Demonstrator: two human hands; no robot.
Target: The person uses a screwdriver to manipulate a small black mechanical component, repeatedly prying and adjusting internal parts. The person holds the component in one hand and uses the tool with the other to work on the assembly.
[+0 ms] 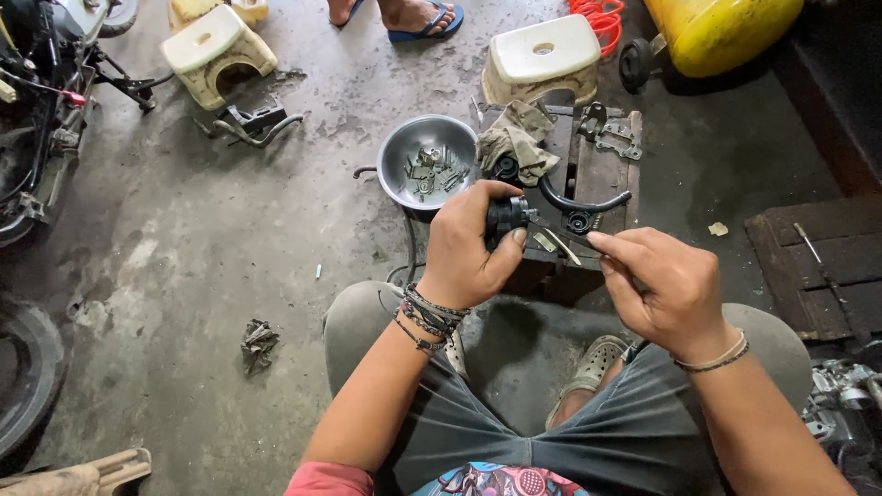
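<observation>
Fingers of the left hand (pixel 467 253) wrap tight round a black cylindrical part (pixel 503 219), thumb pressed on its side, holding it above the knees over a low wooden block (pixel 606 174). The right hand (pixel 663 287) pinches a thin metal tool (pixel 559 242) between thumb and forefinger, its tip aimed at the black part; what kind of tool it is cannot be told. The black part is ribbed and matte, with a bit of bright metal showing at its right end.

Just beyond the left hand a round steel bowl (pixel 397 152) sits on the concrete floor, holding a loose heap of small metal bolts and fittings (pixel 434 170). Beside the bowl, on the wooden block, lie a crumpled greyish rag (pixel 516 138), a curved black lever (pixel 579 207) and a flat metal bracket (pixel 611 136). Farther off stand two pale plastic stools (pixel 542 55), a yellow tank (pixel 721 32) and a coil of orange hose (pixel 597 14).
</observation>
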